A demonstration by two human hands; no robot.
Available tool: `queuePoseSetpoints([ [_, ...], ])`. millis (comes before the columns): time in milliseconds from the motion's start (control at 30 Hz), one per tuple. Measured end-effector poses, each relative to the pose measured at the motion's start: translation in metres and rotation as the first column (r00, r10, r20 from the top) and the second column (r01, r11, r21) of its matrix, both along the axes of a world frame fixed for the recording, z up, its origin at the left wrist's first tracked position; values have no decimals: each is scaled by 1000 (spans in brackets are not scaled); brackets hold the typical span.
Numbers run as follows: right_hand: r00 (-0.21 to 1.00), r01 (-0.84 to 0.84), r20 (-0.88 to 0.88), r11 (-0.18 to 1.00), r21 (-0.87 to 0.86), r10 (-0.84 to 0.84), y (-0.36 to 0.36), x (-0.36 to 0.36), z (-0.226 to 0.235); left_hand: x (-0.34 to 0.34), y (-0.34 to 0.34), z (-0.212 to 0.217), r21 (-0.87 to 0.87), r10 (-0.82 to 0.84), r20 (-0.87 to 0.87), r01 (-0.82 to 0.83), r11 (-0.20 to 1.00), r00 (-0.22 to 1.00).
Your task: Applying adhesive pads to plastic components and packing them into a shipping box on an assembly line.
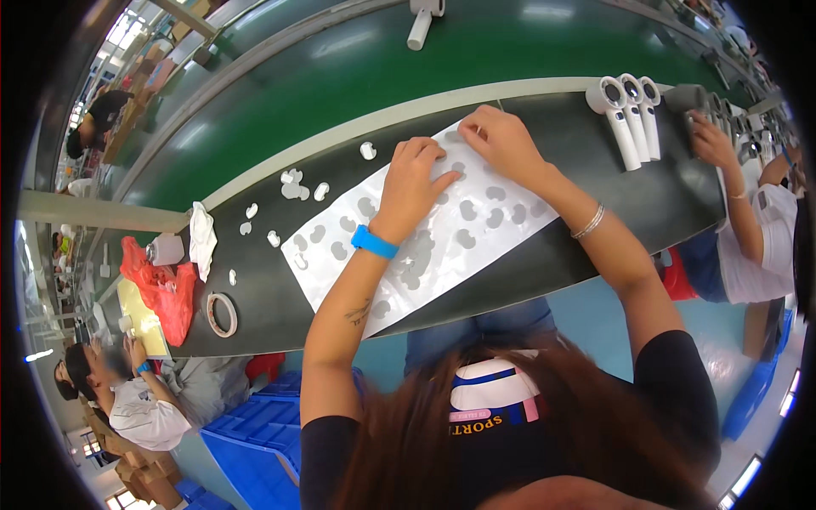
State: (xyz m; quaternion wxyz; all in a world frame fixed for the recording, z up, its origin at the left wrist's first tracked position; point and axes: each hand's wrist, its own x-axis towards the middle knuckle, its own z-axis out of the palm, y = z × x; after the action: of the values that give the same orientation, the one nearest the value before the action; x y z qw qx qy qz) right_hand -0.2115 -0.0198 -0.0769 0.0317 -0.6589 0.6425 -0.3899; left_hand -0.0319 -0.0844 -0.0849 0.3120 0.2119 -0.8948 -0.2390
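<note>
Left hand (414,183), right hand (501,140) press white sheet (476,242) near bench edge.

**Bench count**

One white sticker sheet (442,229), three white handheld magnifiers (631,115) side by side, one roll of tape (223,314), one red plastic bag (166,293), one white cloth (202,238), and roughly ten loose white stickers (293,187).
</note>
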Motion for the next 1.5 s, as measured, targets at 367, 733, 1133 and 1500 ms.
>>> queuePoseSetpoints([
  [367,772,436,556,893,-112,-307,168,-40,53,-115,47,43,-79,-333,-87,327,942,939],
  [733,590,771,671,559,-303,-449,285,-82,45,-271,96,23,-513,-511,398,647,564,762],
  [1133,555,594,791,788,-161,-258,251,-47,79,-156,127,56,262,-213,-215,267,927,953],
  [1500,671,415,713,900,-133,-204,231,-24,83,-105,143,59,402,-311,-397,468,787,864],
])
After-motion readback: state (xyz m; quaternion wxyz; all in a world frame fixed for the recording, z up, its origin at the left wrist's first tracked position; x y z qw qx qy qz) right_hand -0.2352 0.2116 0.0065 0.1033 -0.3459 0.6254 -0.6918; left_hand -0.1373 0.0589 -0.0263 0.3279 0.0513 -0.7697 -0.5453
